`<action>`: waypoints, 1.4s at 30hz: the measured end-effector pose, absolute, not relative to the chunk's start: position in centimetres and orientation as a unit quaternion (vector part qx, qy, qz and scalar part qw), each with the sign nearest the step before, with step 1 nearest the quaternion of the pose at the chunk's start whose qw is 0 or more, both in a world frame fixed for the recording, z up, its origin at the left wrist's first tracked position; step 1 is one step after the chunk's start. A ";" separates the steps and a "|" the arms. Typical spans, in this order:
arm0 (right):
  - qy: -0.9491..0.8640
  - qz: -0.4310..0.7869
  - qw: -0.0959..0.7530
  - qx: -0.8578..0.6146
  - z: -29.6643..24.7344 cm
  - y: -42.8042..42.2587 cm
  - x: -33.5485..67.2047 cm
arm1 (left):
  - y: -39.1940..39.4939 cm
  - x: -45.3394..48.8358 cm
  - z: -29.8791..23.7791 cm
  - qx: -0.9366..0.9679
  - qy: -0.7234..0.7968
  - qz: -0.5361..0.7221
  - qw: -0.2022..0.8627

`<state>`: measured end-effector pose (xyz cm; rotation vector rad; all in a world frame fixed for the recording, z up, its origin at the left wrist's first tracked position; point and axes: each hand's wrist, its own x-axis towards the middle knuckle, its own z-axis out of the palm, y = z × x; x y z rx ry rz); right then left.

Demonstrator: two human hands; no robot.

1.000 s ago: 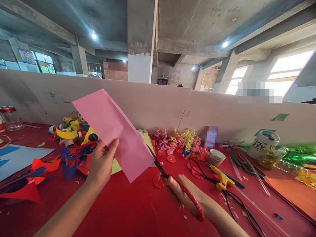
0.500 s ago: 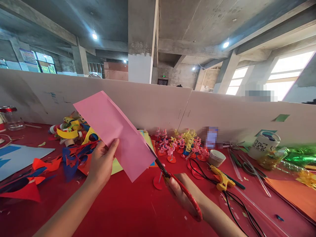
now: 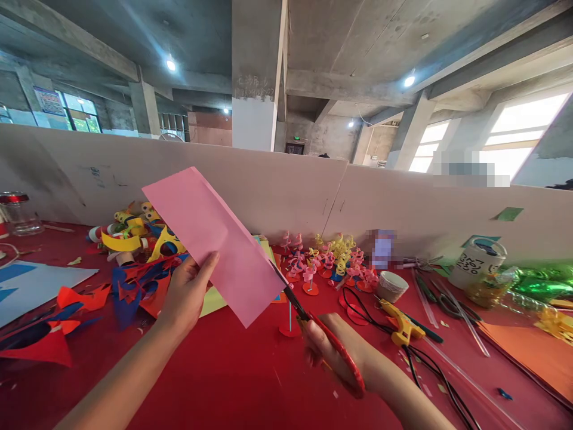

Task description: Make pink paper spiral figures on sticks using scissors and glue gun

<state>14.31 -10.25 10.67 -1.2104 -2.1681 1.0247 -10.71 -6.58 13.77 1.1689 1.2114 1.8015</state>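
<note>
A folded sheet of pink paper (image 3: pixel 219 239) is tilted in the air above the table. My left hand (image 3: pixel 185 292) is closed on its lower left edge, thumb on the near face, the other fingers behind it. In my right hand (image 3: pixel 333 346) are red-handled scissors (image 3: pixel 351 373), my fingers wrapped round the handles. The dark blades point up and left and meet the paper's right edge close to its lower right corner. Part of the blades is hidden at the paper. Behind the blades a small stand with a red round base (image 3: pixel 290 330) is on the table.
Pink and yellow curled paper pieces (image 3: pixel 342 254) stand at the back. A white cup (image 3: pixel 393 286), a yellow glue gun (image 3: pixel 405 325) with black cord and orange paper (image 3: pixel 528 352) lie to the right. Coloured scraps (image 3: pixel 129 286) are heaped at the left, before a low partition (image 3: pixel 286 191).
The pink paper and my left hand have shifted slightly to the right. The scissors stay at the paper's right edge, almost unmoved.
</note>
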 end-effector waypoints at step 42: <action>-0.780 0.375 0.295 -0.405 9.6 -10.0 14.1 | -7.1 -10.4 13.5 0.518 0.444 0.635 0.362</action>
